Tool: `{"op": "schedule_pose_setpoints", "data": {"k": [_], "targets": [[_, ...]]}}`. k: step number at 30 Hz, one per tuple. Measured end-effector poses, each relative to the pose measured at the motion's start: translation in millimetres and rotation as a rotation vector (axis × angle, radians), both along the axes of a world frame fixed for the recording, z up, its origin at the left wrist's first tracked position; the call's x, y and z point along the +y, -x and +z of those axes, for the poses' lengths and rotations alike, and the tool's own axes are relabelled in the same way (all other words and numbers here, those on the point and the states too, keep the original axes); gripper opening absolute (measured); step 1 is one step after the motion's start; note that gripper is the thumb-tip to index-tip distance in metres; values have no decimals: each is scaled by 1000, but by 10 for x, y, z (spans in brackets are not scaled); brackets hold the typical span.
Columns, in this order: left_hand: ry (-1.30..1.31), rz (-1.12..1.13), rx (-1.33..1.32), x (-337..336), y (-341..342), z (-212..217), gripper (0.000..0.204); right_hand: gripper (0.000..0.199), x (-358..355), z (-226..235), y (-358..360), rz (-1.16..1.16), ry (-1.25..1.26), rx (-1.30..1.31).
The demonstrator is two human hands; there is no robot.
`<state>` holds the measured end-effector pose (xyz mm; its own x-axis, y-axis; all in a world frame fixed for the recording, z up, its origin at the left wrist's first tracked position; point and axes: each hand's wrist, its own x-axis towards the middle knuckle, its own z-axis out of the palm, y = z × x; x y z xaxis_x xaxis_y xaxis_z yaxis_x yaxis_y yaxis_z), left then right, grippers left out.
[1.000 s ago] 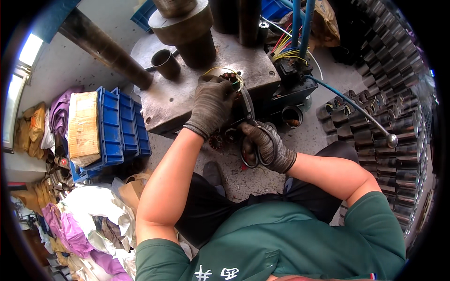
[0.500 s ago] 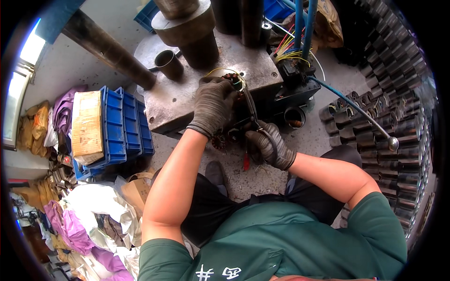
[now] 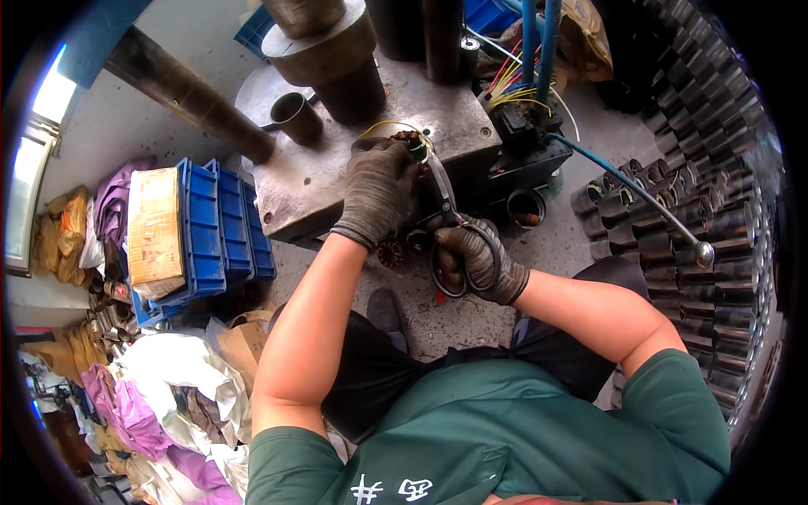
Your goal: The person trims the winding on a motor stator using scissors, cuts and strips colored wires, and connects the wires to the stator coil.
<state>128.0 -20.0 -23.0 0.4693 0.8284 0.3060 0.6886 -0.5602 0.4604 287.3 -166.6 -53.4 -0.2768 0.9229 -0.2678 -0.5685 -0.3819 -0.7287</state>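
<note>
My left hand (image 3: 377, 189), in a dark grey knit glove, is closed on a small motor stator (image 3: 411, 139) with copper windings at the front edge of the metal press table (image 3: 295, 177). A thin yellow wire loops out above the fingers. In my right hand (image 3: 484, 259), gloved alike, are the black handles of a pair of scissors (image 3: 446, 200). Their blades point up and away from me, with the tips at the stator's near right side. Whether the tips touch a wire is too small to tell. My left fingertips are partly hidden.
A steel ring (image 3: 296, 118) stands on the table beside the press ram (image 3: 324, 50). Blue crates (image 3: 202, 227) with a cardboard box are stacked at left. Many metal cylinders (image 3: 707, 227) fill the right side. A ball-ended lever (image 3: 704, 254) juts out before them.
The scissors have turned in my right hand, so both handle loops and the blades now show more plainly. My left hand keeps its hold on the stator. The view has shifted slightly.
</note>
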Motion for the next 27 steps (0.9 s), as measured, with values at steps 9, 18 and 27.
{"op": "schedule_pose_setpoints", "data": {"k": [9,18,27], "targets": [[-50,-1,-57,80,6,-30,23,25,257,-486,-307,-50,-525,-1373],[25,65,45,97,37,-3,19,23,389,-449,-426,-77,-611,-1738],[-8,48,-60,93,40,-28,18,37,257,-349,-69,-80,-372,-402]]}}
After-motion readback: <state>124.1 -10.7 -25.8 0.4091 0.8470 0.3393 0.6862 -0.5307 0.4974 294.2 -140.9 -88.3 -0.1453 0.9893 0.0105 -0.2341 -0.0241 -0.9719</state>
